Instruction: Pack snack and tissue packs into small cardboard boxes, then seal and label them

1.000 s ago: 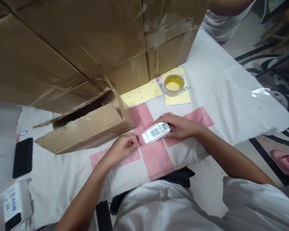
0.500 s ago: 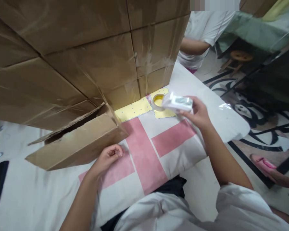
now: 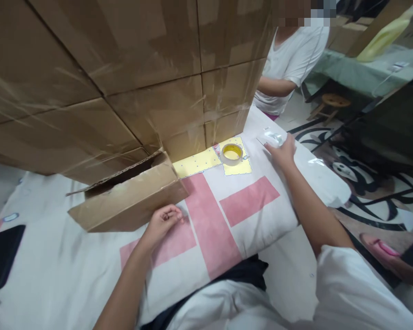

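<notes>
My right hand point(image 3: 282, 149) is closed on the near edge of a clear plastic packet point(image 3: 272, 136), low over the white table at the right. Glare blurs the packet's contents. My left hand point(image 3: 166, 217) is curled with thumb and fingers pressed together, above the pink-and-white cloth point(image 3: 209, 224). Whether anything small is between those fingers is hidden. Just beyond the left hand stands a narrow cardboard box point(image 3: 131, 199) with its top open. A roll of tape point(image 3: 231, 155) lies on a yellow dotted cloth point(image 3: 196, 164), between the box and my right hand.
A tall stack of taped cartons point(image 3: 154, 105) rises along the far side. A co-worker in a white shirt point(image 3: 301, 55) stands beyond the table's corner. A dark flat object point(image 3: 3, 256) lies at the left. A wooden stool point(image 3: 333, 101) stands on the patterned floor.
My right hand has moved a little right and away from me with the packet, off the tape roll, which now shows fully. The left hand stays curled near the box. The view has shifted slightly.
</notes>
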The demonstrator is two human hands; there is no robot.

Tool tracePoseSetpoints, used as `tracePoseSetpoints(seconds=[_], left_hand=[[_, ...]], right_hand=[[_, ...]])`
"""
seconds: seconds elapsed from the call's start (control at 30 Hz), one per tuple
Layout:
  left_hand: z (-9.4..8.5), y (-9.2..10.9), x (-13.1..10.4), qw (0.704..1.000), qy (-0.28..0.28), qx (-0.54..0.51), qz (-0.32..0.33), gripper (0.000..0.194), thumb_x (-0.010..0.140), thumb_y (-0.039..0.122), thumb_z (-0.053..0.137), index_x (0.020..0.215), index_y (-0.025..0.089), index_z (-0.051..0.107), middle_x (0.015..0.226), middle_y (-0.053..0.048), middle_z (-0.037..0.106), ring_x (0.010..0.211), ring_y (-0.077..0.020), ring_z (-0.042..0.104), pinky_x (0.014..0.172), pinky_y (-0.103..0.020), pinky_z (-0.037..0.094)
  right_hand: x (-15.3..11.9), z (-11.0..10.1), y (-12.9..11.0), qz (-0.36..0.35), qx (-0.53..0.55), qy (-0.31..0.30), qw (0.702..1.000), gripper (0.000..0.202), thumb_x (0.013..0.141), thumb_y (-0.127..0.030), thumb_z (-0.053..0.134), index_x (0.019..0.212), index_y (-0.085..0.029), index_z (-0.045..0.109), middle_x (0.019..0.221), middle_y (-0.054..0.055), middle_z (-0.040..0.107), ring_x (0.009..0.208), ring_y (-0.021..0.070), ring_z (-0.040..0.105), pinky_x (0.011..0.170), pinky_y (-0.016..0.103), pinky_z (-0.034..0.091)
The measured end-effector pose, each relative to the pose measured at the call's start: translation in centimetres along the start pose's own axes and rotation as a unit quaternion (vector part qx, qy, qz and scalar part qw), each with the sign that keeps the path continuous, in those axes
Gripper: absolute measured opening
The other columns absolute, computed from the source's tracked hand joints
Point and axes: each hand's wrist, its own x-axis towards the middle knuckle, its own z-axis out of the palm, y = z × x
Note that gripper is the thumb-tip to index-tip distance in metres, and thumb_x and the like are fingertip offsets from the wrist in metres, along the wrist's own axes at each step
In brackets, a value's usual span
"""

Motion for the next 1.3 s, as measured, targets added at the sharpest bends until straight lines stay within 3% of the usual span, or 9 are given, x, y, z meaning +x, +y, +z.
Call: tracePoseSetpoints(seconds=[0.1,0.27,0.43,0.6,0.7,0.8,0.9,1.0,1.3], left_hand=[[0.6,0.6,-1.0,0.999,0.038,-0.01,0.013,0.042,0.078,0.058,0.077,0.078,0.019,0.063,0.069,-0.004,0.071,0.065,-0.0151,0.062,0.063,-0.024,0.044],[1.3,2.4,-3.3,0.998,0.046,-0.004,0.042,0.031,0.082,0.048,0.076,0.086,0.019,0.066,0.076,-0.005,0.074,0.075,-0.0173,0.07,0.072,-0.026,0.052],[1.3,2.5,-5.6,0.986,0.076,0.117,0.092,0.02,0.089,0.04,0.07,0.09,0.021,0.07,0.083,-0.003,0.077,0.072,-0.015,0.07,0.065,-0.023,0.05],[0.9,2.8,-8.3,0.936,0.17,0.269,0.147,0.024,0.094,0.033,0.065,0.116,0.025,0.071,0.071,0.005,0.074,0.056,-0.0105,0.063,0.06,-0.022,0.048],[-0.8,4.8,-8.7,0.803,0.362,0.393,0.263,0.028,0.091,0.034,0.071,0.118,0.024,0.072,0.069,0.003,0.073,0.057,-0.0124,0.064,0.064,-0.024,0.049],[-3.8,7.7,-7.3,0.685,0.417,0.525,0.283,0.063,0.084,0.049,0.078,0.138,0.02,0.062,0.129,-0.015,0.072,0.115,-0.032,0.069,0.098,-0.044,0.051],[-6.8,9.2,-5.1,0.705,0.3,0.609,0.207,0.089,0.087,0.051,0.074,0.16,0.017,0.036,0.161,-0.017,0.045,0.149,-0.0403,0.041,0.121,-0.06,0.029],[-8.7,8.4,-4.0,0.738,0.203,0.62,0.173,0.07,0.095,0.041,0.065,0.157,0.021,0.041,0.156,-0.01,0.053,0.147,-0.0333,0.046,0.124,-0.054,0.031],[-9.1,5.8,-5.4,0.74,0.192,0.595,0.248,0.062,0.093,0.031,0.067,0.152,0.023,0.05,0.152,-0.011,0.057,0.146,-0.0333,0.049,0.123,-0.057,0.035]], right_hand=[[-4.2,-1.0,-5.6,-0.063,0.078,-0.011,0.995,0.053,0.078,-0.035,0.078,0.125,-0.017,0.06,0.135,0.02,0.061,0.124,0.0344,0.055,0.11,0.055,0.04],[-15.8,-2.1,-16.7,-0.229,0.285,-0.37,0.854,0.014,0.088,-0.03,0.073,0.099,-0.021,0.073,0.101,0.006,0.075,0.09,0.0207,0.069,0.082,0.036,0.055],[-22.0,-1.0,-20.9,-0.296,0.264,-0.425,0.814,0.01,0.085,-0.026,0.077,0.09,-0.019,0.071,0.092,0.006,0.073,0.088,0.0216,0.068,0.081,0.036,0.055],[-21.2,-1.0,-21.8,-0.377,0.263,-0.357,0.813,0.013,0.095,-0.013,0.058,0.086,-0.019,0.064,0.091,0.007,0.07,0.088,0.0214,0.064,0.083,0.038,0.052],[-18.9,-2.5,-23.1,-0.419,0.265,-0.313,0.81,0.013,0.101,-0.017,0.053,0.09,-0.02,0.06,0.094,0.009,0.067,0.091,0.0226,0.06,0.084,0.04,0.05],[-16.2,-4.2,-25.0,-0.473,0.241,-0.334,0.779,0.014,0.104,-0.02,0.05,0.092,-0.021,0.057,0.101,0.009,0.065,0.099,0.0241,0.056,0.089,0.042,0.046],[-14.1,-4.8,-27.1,-0.505,0.213,-0.382,0.744,0.015,0.106,-0.023,0.046,0.093,-0.022,0.054,0.111,0.01,0.062,0.109,0.0259,0.052,0.098,0.045,0.042],[-12.8,-3.8,-29.2,-0.504,0.205,-0.437,0.716,0.018,0.107,-0.029,0.043,0.093,-0.022,0.051,0.119,0.01,0.059,0.117,0.0268,0.047,0.105,0.048,0.037],[-11.6,4.2,-34.2,-0.515,0.097,-0.522,0.673,0.018,0.103,-0.031,0.042,0.092,-0.022,0.053,0.127,0.009,0.052,0.123,0.028,0.043,0.111,0.055,0.031]])
